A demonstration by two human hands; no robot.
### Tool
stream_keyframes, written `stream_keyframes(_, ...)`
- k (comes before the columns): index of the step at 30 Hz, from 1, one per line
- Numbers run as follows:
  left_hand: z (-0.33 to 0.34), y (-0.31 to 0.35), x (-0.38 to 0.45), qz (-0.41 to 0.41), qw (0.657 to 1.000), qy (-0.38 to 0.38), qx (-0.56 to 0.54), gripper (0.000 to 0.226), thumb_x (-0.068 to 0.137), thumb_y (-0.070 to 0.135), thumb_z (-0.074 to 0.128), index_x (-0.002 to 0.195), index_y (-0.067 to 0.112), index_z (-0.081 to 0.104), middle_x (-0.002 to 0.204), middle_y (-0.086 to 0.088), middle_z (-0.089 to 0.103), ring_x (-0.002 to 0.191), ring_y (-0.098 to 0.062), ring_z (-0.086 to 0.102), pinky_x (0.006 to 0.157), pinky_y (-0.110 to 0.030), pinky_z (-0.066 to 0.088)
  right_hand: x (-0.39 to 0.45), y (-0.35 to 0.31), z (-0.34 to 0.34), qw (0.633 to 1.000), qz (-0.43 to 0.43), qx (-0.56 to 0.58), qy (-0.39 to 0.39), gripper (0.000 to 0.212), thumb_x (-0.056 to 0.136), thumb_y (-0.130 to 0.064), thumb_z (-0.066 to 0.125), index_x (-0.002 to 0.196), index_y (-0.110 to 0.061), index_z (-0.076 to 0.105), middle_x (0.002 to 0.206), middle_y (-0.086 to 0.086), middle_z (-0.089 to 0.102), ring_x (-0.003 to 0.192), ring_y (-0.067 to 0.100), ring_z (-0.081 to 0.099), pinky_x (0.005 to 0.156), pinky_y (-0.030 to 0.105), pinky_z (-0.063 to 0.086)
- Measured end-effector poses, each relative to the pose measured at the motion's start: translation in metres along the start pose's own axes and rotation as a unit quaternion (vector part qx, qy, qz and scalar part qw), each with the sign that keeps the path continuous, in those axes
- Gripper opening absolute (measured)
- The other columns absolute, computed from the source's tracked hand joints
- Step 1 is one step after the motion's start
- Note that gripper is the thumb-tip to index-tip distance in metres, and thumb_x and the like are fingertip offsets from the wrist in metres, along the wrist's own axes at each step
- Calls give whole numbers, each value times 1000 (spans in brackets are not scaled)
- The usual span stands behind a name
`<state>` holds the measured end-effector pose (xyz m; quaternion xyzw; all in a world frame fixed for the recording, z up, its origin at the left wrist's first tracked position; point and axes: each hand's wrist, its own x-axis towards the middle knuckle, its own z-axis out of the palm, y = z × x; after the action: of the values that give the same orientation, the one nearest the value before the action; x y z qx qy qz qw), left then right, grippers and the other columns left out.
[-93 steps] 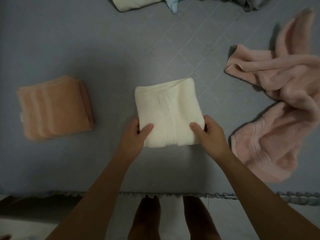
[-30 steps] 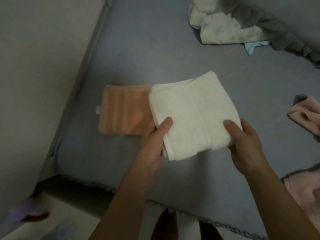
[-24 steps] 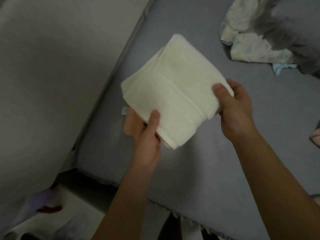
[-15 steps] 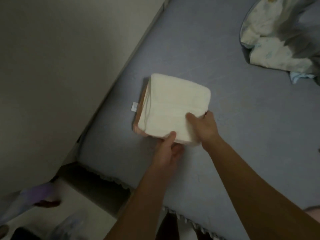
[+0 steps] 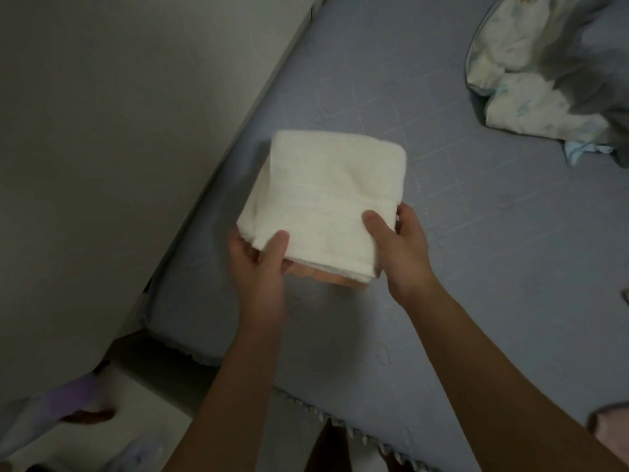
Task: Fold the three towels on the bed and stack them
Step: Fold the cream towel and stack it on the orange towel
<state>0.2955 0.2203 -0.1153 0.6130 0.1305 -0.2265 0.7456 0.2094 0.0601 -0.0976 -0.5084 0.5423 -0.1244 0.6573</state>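
A folded white towel (image 5: pixel 326 199) lies on top of a folded orange towel (image 5: pixel 328 278), of which only a strip shows under the near edge. The pair sits near the left side of the blue-grey bed (image 5: pixel 493 267). My left hand (image 5: pixel 260 267) grips the near left corner, thumb on top of the white towel. At the near right corner my right hand (image 5: pixel 403 253) holds on the same way, fingers wrapped around the side. A bit of the pink towel (image 5: pixel 609 425) shows at the lower right edge.
A pale wall (image 5: pixel 119 148) runs close along the bed's left side. A crumpled light printed cloth with grey bedding (image 5: pixel 544 73) lies at the far right. The bed's fringed front edge (image 5: pixel 340 420) is near my legs, with floor below it.
I carried the white towel left from the middle of the bed and set it on the orange towel. Both hands now hold the near corners of the pair.
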Motion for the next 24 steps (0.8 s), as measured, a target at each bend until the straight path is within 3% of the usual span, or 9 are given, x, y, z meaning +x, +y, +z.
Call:
stream_keyframes(3,-14,-6,-2,-78,997,21,10,55,81,16,74,132,27,54,131,-2,64,109,-23,68,81,-42,58,-2,7,10,999,12,-53,7,50,85,-29,70,129,-16,51,111,-3,65,97,14,66,86,34,56)
stream_keyframes(6,-21,-15,-1,-205,977,31,56,51,84,6,69,132,12,52,131,-16,62,96,-24,68,75,-37,57,1,19,8,985,111,-135,4,57,88,-36,66,135,-11,46,125,6,57,103,20,57,96,41,49)
stream_keyframes(11,-18,-8,16,-164,985,6,48,59,79,14,76,133,17,53,131,-8,63,113,-27,65,78,-39,58,5,16,-6,985,144,-90,-37,51,89,-33,67,131,-9,52,122,6,62,102,23,63,91,46,54)
stream_keyframes(14,4,5,23,-116,993,-21,-13,71,74,8,78,138,16,49,134,-6,62,116,-25,64,84,-42,58,1,10,-8,981,185,17,-59,44,89,-22,67,127,-6,53,122,11,65,101,26,66,68,42,60)
stream_keyframes(16,22,11,27,-65,996,-42,-37,77,74,6,79,141,14,43,134,-8,62,115,-24,65,81,-38,58,-10,9,1,974,189,120,-45,38,90,-15,65,124,-3,53,120,14,66,100,29,67,66,45,60)
stream_keyframes(18,37,11,25,-66,996,-59,1,79,70,16,83,139,14,45,132,-9,63,112,-23,67,83,-38,58,-25,15,17,964,173,199,-36,36,90,-7,63,124,-4,54,119,14,67,104,32,67,79,52,58)
stream_keyframes(20,39,4,14,-97,990,-55,92,77,63,29,84,132,16,53,127,-8,67,108,-23,69,87,-42,58,-42,25,29,961,179,208,-46,42,88,-2,63,129,-9,54,120,11,68,105,30,67,77,42,60)
stream_keyframes(22,27,-3,7,-104,981,-53,154,69,67,28,80,130,17,56,124,-6,68,110,-24,67,93,-50,55,-49,29,27,958,219,178,-50,41,87,-9,66,127,-11,57,114,9,71,100,27,69,71,35,59)
stream_keyframes(24,11,-4,12,-98,975,-78,186,64,72,25,75,132,13,55,126,-8,66,113,-25,65,97,-54,52,-40,30,8,951,250,178,-39,24,90,-23,65,112,-12,66,99,9,74,87,26,70,73,38,57)
